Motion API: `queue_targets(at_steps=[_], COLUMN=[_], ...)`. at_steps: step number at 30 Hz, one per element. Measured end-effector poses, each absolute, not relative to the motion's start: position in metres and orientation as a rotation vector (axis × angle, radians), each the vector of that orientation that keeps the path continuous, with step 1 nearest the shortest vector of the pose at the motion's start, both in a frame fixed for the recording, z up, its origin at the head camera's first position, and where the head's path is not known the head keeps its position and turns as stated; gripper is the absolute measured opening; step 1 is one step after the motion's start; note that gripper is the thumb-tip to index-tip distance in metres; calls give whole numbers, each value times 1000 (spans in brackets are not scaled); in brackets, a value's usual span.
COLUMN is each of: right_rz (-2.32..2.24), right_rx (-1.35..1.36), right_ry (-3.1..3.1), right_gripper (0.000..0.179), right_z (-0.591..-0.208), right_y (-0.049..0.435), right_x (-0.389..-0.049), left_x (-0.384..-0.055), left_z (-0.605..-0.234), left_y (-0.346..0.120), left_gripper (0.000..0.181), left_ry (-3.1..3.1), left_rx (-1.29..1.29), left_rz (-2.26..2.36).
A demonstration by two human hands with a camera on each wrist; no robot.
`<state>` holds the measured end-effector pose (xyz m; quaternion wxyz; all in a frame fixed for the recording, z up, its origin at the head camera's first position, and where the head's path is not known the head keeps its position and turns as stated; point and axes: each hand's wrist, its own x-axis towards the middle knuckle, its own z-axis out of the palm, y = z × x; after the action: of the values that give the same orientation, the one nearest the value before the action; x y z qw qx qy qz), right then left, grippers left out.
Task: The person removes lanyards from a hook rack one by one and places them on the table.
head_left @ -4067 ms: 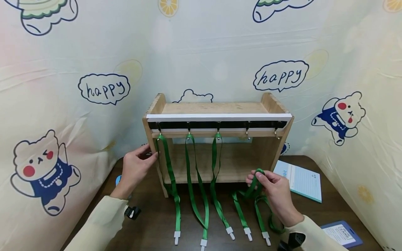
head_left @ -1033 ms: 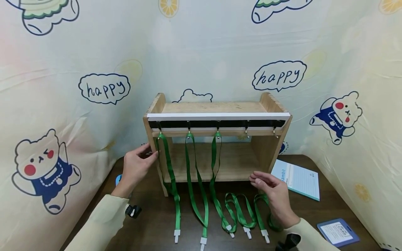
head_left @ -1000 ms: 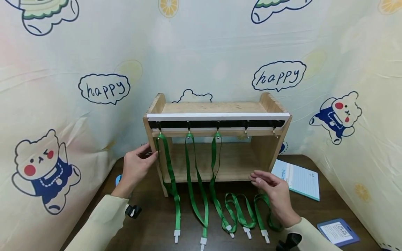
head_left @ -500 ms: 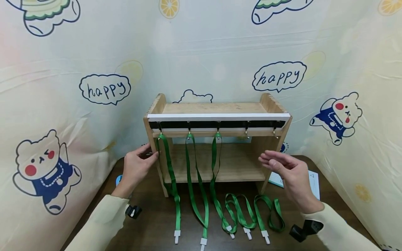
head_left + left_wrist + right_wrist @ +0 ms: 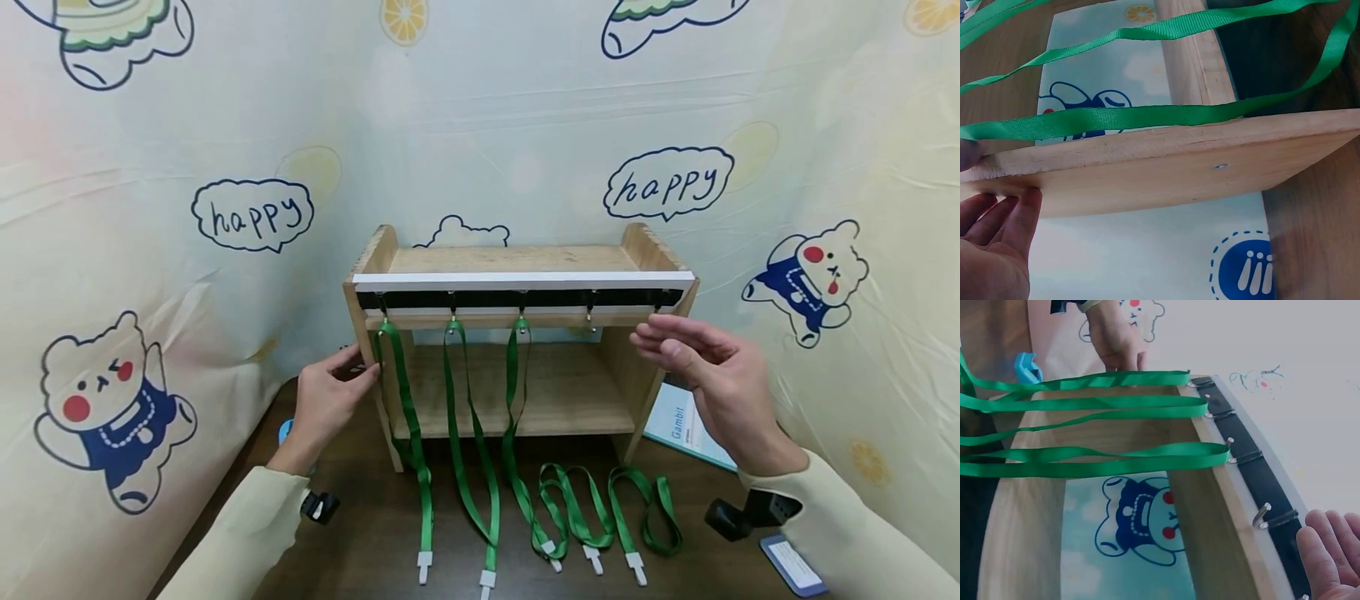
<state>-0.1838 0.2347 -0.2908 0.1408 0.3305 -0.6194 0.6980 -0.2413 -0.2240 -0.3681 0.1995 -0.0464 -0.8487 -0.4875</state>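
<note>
My left hand (image 5: 326, 404) grips the left side panel of a small wooden shelf (image 5: 525, 258), thumb on the front edge and fingers behind. In the left wrist view the fingers (image 5: 1007, 219) press the panel's outer face. Three green lanyards (image 5: 405, 400) hang from the left and middle hooks of the black strip (image 5: 555, 297). The fourth hook (image 5: 1263, 515) is bare. My right hand (image 5: 720, 383) holds nothing, fingers extended, raised by the strip's right end and overlapping the last hook. Two loose green lanyards (image 5: 663, 542) with white clips lie on the table below.
A light-blue notepad (image 5: 686, 425) lies right of the shelf, partly behind my right hand. A blue card holder (image 5: 795, 567) is near the right sleeve. A blue object (image 5: 1027, 367) stands beyond the shelf's left side. Patterned cloth (image 5: 480, 125) surrounds the table.
My right hand has let go of a green lanyard, which now lies on the table, and risen right and up toward the hook strip. The left hand has kept its place.
</note>
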Motion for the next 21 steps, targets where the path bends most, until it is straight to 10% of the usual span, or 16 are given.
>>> queue_targets(at_steps=[21], right_rz=[1863], right_rx=[840], right_ry=[-2102], right_gripper=[33], right_z=[-279], right_y=[180], right_x=[-210], left_x=[-242], left_z=[-370], left_y=[-226], left_gripper=[54], left_ry=[-2361], left_rx=[-152], left_rz=[-1397])
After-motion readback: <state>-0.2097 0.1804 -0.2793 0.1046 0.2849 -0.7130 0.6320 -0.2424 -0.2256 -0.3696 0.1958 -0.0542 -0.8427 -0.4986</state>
